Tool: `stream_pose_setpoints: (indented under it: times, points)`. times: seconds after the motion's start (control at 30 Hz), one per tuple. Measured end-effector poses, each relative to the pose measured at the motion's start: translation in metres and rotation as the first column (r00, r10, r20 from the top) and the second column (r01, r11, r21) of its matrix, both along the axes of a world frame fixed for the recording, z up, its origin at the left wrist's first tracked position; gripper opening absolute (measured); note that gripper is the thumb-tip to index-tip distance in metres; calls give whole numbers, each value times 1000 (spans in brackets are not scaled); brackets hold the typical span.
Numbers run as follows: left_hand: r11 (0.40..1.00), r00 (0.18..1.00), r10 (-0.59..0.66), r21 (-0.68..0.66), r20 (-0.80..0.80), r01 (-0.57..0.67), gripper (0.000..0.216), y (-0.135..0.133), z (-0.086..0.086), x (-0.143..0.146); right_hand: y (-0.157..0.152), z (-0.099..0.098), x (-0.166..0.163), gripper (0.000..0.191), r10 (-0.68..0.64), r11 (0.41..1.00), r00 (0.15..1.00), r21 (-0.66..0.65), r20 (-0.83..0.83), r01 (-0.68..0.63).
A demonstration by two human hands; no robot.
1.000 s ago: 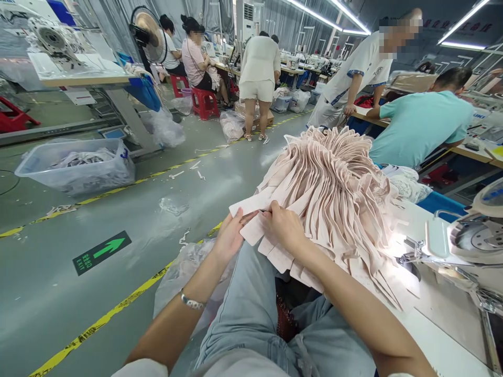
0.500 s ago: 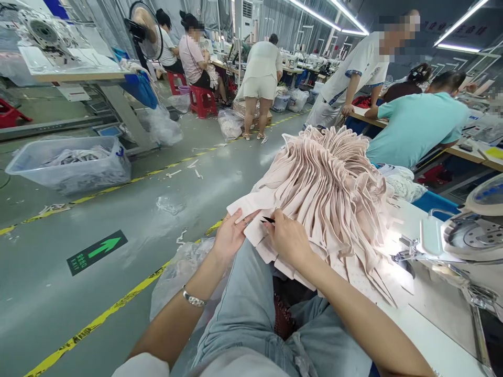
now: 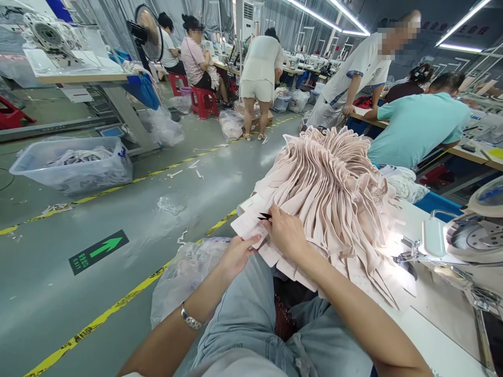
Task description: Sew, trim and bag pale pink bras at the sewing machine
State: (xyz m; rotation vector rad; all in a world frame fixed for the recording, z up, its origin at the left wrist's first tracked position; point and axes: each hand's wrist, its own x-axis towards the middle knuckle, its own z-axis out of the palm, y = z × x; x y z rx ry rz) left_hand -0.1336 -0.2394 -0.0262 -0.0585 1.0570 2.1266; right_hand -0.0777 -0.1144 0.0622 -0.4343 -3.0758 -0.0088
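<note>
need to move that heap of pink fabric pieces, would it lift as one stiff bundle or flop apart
Probably floppy: the pink fabric pieces drape and fan loosely over the table. Each looks thin and light, so the heap would likely slide apart. The right hand bends one easily.

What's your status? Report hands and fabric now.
Right hand grips small black snips. Left hand pinches pink fabric piece. Fabric stack alongside.
</note>
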Motion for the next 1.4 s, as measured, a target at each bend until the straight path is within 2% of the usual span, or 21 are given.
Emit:
stream_pose_setpoints:
  times: [0.1,0.17,0.4,0.53,0.67,0.8,0.87,0.97,1.1,1.2,1.33,1.4]
  points:
    - [979,986,166,121,-28,-162,37,2,9,-10,-3,1,13,30,55,998,998,9,-24,-55]
    - [960,977,213,196,-33,-203,45,2,17,-18,-5,2,19,29,45,999,999,2,2,-45]
    - [955,982,187,232,6,-184,54,2,28,-20,-9,2,12,28,-72,996,997,-54,20,73]
    - [953,976,216,213,14,-214,53,3,26,-16,-10,0,-3,26,-38,999,997,-20,69,39]
    - [957,974,227,182,16,-226,45,-1,17,-16,-5,-2,-5,28,-7,1000,998,3,67,7]
    - [979,985,149,130,83,-159,31,-4,-1,-12,6,3,5,39,104,995,991,-10,88,-103]
    - [990,990,75,106,122,-88,26,-4,-9,-6,11,5,10,49,178,984,972,-16,152,-177]
    - [993,976,-69,110,207,47,20,-5,-15,6,16,6,11,58,206,978,958,-19,200,-206]
    - [951,940,-255,236,226,202,44,-7,-13,10,20,7,4,57,202,979,952,-43,229,-198]
    - [954,948,-259,204,185,221,36,-4,-11,7,24,11,1,53,228,972,947,-112,226,-207]
    - [989,980,-139,68,146,130,12,3,-8,3,33,17,8,49,300,939,938,-228,170,-259]
    - [994,989,-107,0,103,108,10,5,-3,1,41,20,16,50,335,915,928,-292,161,-279]
